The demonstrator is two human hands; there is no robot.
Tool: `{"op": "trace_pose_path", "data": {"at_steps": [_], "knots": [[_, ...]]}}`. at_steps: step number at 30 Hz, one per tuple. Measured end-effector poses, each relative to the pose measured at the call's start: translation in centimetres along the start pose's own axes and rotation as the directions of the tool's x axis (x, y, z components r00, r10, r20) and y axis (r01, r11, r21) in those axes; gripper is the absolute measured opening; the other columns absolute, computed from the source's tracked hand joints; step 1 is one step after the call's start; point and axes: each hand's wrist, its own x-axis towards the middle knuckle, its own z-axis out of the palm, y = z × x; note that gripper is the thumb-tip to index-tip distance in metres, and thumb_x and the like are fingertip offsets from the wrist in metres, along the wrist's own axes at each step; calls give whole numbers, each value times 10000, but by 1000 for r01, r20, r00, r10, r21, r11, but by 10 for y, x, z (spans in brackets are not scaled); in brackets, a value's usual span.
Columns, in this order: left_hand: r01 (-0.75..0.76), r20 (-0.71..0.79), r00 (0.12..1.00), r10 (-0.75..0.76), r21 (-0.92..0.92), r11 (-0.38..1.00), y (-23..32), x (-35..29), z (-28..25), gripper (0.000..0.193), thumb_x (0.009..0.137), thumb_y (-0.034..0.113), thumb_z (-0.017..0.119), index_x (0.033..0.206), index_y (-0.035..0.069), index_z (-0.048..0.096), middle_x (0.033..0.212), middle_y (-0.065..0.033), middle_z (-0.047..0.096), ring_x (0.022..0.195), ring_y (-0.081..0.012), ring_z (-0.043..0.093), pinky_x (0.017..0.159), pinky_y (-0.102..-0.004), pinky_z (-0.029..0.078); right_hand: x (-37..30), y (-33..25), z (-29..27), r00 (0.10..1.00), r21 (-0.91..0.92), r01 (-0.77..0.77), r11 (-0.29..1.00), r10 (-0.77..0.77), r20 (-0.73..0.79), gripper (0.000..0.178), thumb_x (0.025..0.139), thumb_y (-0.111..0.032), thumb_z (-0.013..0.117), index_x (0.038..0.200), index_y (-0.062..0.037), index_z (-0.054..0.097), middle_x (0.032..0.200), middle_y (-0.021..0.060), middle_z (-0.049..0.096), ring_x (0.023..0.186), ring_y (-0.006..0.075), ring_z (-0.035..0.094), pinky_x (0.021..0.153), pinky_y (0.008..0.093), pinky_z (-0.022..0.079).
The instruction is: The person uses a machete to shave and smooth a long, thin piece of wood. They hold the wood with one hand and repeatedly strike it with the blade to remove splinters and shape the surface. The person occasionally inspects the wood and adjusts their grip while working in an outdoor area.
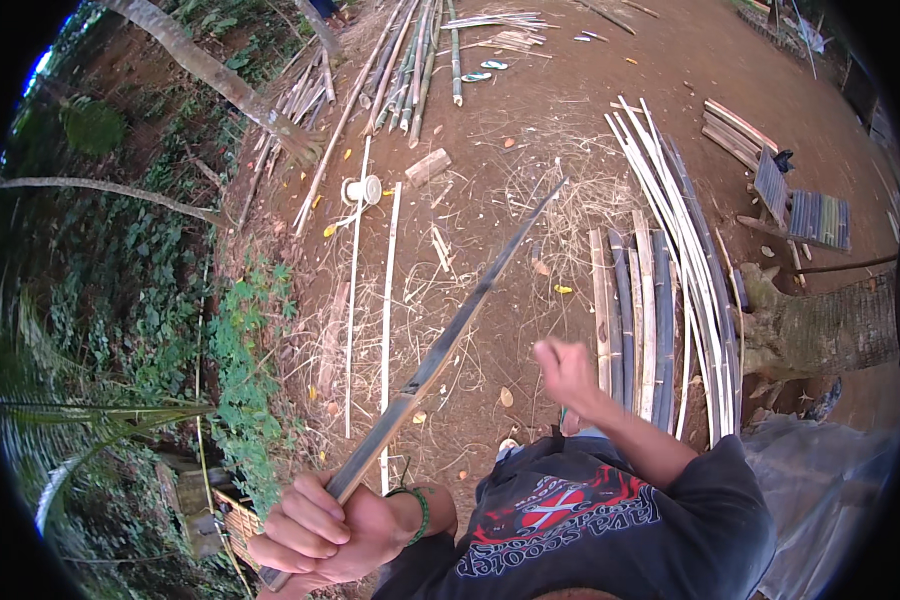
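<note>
My left hand [315,530] is closed around the near end of a long bamboo strip [448,338]. The strip is dark on one face and pale along an edge, with a node partway along. It slants away to the upper right, its far tip over the fibre-strewn ground. A green bracelet [422,515] circles my left wrist. My right hand [567,372] is closed like a fist in front of my body, apart from the strip. Whatever it may hold is hidden. Just right of it lie several dark and pale split bamboo pieces [632,315].
Long pale strips [660,215] lie beyond the split pieces. Two slats [389,300] and a white spool [361,190] are on the left. Bamboo poles [425,80] and sandals [485,70] lie far ahead. A tree trunk [820,320] and bamboo seat [818,218] stand right; plants [245,340] border the left.
</note>
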Motion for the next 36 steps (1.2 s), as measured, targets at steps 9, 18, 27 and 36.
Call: {"op": "trace_pose_path", "data": {"at_steps": [9, 18, 27, 36], "knots": [[44, 54, 998, -42, -33, 998, -6, -2, 17, 615, 921, 676, 467, 627, 140, 398, 498, 29, 397, 434, -93, 380, 501, -240, 327, -26, -46, -20, 954, 64, 271, 960, -277, 116, 421, 985, -343, 507, 809, 24, 615, 584, 229, 571, 536, 389, 609, 505, 458, 446], [64, 116, 992, -56, -61, 996, 1, -7, 24, 576, 947, 618, 487, 636, 140, 399, 498, 29, 388, 440, -92, 378, 500, -244, 321, 25, 49, -29, 986, -90, -165, 982, 163, -28, 506, 988, -397, 480, 798, 49, 627, 596, 245, 578, 567, 394, 613, 571, 477, 470], [38, -9, 999, -38, -30, 999, 1, -3, 18, 607, 924, 667, 456, 649, 129, 399, 512, 23, 366, 455, -103, 335, 487, -261, 291, 84, 174, -30, 890, -116, -445, 888, 424, -167, 615, 977, -510, 445, 852, 43, 683, 748, 270, 654, 724, 429, 649, 699, 500, 484], [167, 228, 962, -151, -55, 984, -3, 16, -9, 588, 905, 699, 450, 808, 121, 498, 685, 8, 511, 646, -126, 516, 650, -267, 379, 7, 134, -16, 942, -12, -279, 960, 271, -199, 531, 972, -446, 495, 815, 39, 644, 627, 225, 614, 629, 384, 639, 637, 473, 477]]}}
